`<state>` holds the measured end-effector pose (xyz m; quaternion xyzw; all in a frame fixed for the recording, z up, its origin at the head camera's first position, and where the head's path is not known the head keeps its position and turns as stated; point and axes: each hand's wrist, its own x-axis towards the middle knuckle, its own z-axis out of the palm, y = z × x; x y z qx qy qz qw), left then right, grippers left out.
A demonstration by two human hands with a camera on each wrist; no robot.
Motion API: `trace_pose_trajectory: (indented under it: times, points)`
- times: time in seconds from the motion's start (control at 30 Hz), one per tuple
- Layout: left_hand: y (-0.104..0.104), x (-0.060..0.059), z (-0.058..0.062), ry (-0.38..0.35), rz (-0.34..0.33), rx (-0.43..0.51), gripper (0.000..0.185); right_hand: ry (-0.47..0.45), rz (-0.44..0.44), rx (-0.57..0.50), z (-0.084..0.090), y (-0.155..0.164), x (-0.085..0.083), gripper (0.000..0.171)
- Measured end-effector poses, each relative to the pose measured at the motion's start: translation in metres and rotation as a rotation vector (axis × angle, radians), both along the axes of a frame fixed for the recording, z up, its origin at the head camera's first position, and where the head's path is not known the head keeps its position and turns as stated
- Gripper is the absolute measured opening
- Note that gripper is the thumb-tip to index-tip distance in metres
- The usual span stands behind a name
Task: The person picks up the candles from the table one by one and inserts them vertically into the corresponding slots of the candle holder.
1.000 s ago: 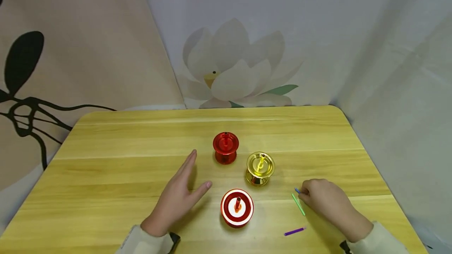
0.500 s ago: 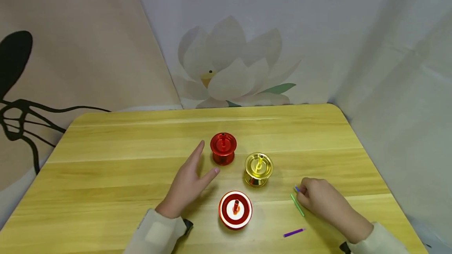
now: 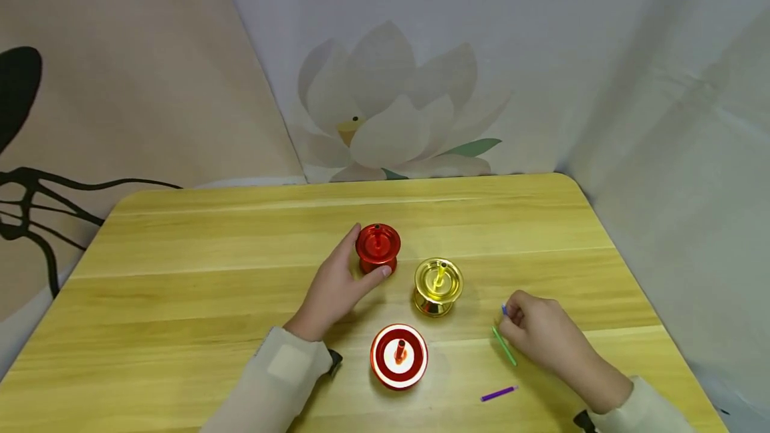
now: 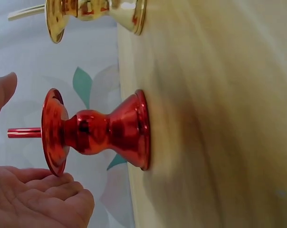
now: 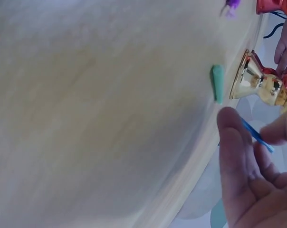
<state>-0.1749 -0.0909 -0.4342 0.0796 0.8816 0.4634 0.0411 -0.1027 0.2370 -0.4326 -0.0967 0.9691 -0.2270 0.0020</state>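
Observation:
On the table stand a far red candle holder, a gold candle holder and a near red candle holder, each upright with a short central tube. My left hand reaches around the left and front of the far red one. In the left wrist view the thumb is apart from that candle holder, while the fingers lie at its dish rim; whether they touch cannot be told. My right hand pinches a thin blue candle between thumb and fingers, right of the gold holder.
A thin green candle lies just left of the right hand, and a purple candle lies nearer the front. Printed cloth hangs behind the wooden table and along its sides.
My left hand has moved away and to the right, up to the far red candle holder. My right hand has shifted slightly with the blue candle. The head view has turned a little.

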Motion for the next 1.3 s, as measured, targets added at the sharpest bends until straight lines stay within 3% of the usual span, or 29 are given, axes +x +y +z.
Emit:
trace_pose_trajectory:
  times: [0.27,0.43,0.6,0.73,1.3]
  points:
    - [0.009,-0.013,0.0,0.004,0.005,0.022,0.104,0.099,-0.025,-0.101,0.006,-0.002,-0.001,0.011]
    - [0.016,-0.019,-0.006,-0.027,0.029,0.048,0.105,0.247,-0.016,-0.169,0.009,-0.006,-0.005,0.016]
    - [0.022,-0.024,-0.012,-0.038,0.042,0.016,0.1,0.36,0.009,-0.225,0.013,-0.012,-0.009,0.019]
    - [0.026,-0.028,-0.015,-0.034,0.041,-0.013,0.094,0.379,0.014,-0.259,0.017,-0.016,-0.012,0.019]
    - [0.038,-0.037,-0.03,-0.033,0.05,0.087,0.09,0.426,0.102,-0.394,0.027,-0.031,-0.037,0.013]
